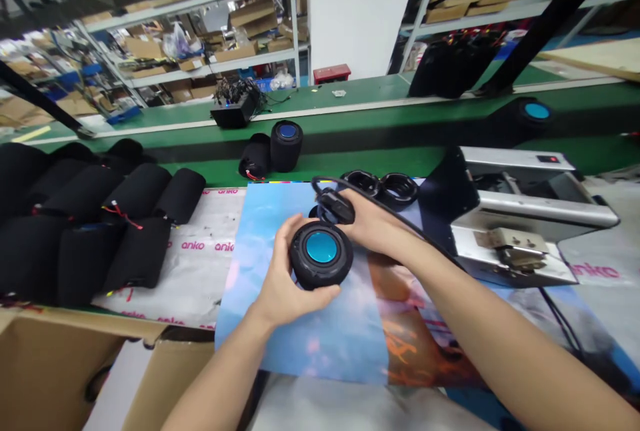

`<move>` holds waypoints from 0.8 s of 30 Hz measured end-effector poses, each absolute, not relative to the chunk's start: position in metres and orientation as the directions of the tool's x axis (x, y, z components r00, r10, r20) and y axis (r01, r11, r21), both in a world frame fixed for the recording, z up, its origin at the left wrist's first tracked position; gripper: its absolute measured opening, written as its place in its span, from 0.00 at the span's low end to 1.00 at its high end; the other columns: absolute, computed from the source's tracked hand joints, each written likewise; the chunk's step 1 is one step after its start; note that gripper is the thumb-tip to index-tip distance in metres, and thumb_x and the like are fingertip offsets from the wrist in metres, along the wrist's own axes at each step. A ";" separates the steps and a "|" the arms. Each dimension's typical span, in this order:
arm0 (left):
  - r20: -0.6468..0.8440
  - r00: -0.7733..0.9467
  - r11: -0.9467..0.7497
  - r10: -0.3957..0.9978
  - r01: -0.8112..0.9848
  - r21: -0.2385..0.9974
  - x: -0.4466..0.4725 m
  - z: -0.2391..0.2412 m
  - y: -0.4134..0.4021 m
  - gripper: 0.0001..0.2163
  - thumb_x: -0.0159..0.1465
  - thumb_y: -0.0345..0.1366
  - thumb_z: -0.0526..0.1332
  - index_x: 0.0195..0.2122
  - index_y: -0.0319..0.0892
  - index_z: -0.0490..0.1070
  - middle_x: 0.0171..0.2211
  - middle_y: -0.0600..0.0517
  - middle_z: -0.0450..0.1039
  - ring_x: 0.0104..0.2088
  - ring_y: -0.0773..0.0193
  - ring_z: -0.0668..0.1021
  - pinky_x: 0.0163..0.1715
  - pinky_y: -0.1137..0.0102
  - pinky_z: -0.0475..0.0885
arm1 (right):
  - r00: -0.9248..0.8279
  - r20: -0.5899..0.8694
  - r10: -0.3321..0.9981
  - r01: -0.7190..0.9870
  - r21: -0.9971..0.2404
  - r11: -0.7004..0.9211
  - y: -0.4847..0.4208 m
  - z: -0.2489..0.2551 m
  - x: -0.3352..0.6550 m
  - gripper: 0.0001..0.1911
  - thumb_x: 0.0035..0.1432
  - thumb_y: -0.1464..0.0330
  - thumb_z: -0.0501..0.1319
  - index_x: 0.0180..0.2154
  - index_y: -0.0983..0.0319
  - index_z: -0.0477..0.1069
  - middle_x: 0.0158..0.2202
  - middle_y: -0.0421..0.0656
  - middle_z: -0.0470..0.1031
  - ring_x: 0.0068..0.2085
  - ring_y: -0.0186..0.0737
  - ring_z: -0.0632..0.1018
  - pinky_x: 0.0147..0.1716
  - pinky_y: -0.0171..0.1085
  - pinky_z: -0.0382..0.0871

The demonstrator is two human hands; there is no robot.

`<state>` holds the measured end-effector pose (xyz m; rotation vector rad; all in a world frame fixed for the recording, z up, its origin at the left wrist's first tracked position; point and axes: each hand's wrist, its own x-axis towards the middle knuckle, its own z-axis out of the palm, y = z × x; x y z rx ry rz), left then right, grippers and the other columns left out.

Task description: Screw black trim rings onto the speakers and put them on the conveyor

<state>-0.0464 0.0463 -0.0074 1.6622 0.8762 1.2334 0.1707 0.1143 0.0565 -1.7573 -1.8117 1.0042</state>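
My left hand [285, 288] is wrapped round a black cylindrical speaker [323, 278], thumb in front and fingers behind. The speaker's round end, with a shiny blue disc inside a black ring, faces up toward me. Just behind it, my right hand [367, 221] grips a black corded tool [337, 206]; its exact kind is hard to make out. The tool's cable runs back to the right along my forearm. Under both hands lies a printed poster sheet [310, 344]. Two black rings [399, 187] rest beyond my right hand.
Several black fabric-covered cylinders [137, 254] with loose wires crowd the left. Two more speakers [287, 146] stand on the green belt [345, 151]. A silver machine [530, 218] with a red switch sits on the right. A cardboard box [45, 371] is at the lower left.
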 end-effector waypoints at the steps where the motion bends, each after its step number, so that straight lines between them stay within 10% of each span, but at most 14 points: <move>1: 0.360 0.277 -0.379 0.891 0.018 0.925 -0.048 -0.008 0.047 0.50 0.57 0.47 0.83 0.75 0.52 0.58 0.71 0.40 0.71 0.72 0.39 0.76 0.73 0.43 0.71 | -0.077 -0.169 0.983 0.650 -0.756 -0.079 0.111 0.060 0.172 0.28 0.60 0.70 0.74 0.61 0.63 0.74 0.46 0.44 0.81 0.40 0.39 0.82 0.48 0.39 0.80; 5: 0.346 0.384 -0.381 0.856 0.015 0.924 -0.058 -0.010 0.055 0.50 0.50 0.50 0.86 0.72 0.50 0.69 0.73 0.39 0.64 0.76 0.33 0.69 0.77 0.42 0.66 | -0.042 -0.138 0.990 0.506 -0.857 -0.098 0.096 0.070 0.174 0.39 0.57 0.62 0.71 0.68 0.60 0.67 0.41 0.42 0.81 0.30 0.36 0.79 0.32 0.35 0.77; 10: 0.357 0.472 -0.304 0.806 -0.187 0.934 -0.075 -0.015 0.058 0.58 0.50 0.49 0.86 0.79 0.52 0.58 0.70 0.37 0.72 0.70 0.34 0.78 0.71 0.43 0.73 | -0.080 -0.162 0.983 0.372 -0.920 -0.122 0.081 0.065 0.165 0.42 0.47 0.52 0.69 0.61 0.63 0.72 0.43 0.48 0.81 0.30 0.41 0.79 0.24 0.37 0.76; 15: 0.421 0.217 -0.427 0.881 -0.023 0.904 -0.071 -0.016 0.005 0.41 0.64 0.44 0.77 0.76 0.54 0.64 0.79 0.40 0.61 0.81 0.34 0.62 0.80 0.40 0.58 | 0.010 -0.146 0.989 0.375 -0.917 -0.139 0.069 0.059 0.154 0.39 0.46 0.47 0.69 0.56 0.62 0.74 0.43 0.48 0.82 0.35 0.45 0.81 0.32 0.42 0.80; 20: 0.188 -0.047 -0.182 0.981 0.103 0.978 -0.045 -0.013 -0.040 0.67 0.49 0.56 0.86 0.81 0.57 0.45 0.78 0.38 0.60 0.76 0.31 0.71 0.74 0.40 0.71 | 0.124 -0.079 0.989 0.450 -0.884 -0.127 0.054 0.053 0.140 0.39 0.44 0.46 0.68 0.54 0.61 0.75 0.44 0.50 0.83 0.47 0.56 0.83 0.54 0.56 0.80; 24: 0.178 -0.045 -0.174 0.983 0.081 0.981 -0.051 -0.001 -0.015 0.60 0.49 0.55 0.87 0.76 0.51 0.54 0.68 0.38 0.73 0.69 0.36 0.80 0.70 0.45 0.75 | 0.065 0.021 0.998 0.502 -0.865 -0.015 0.046 0.048 0.150 0.35 0.52 0.47 0.69 0.57 0.58 0.75 0.38 0.46 0.81 0.40 0.50 0.84 0.48 0.50 0.83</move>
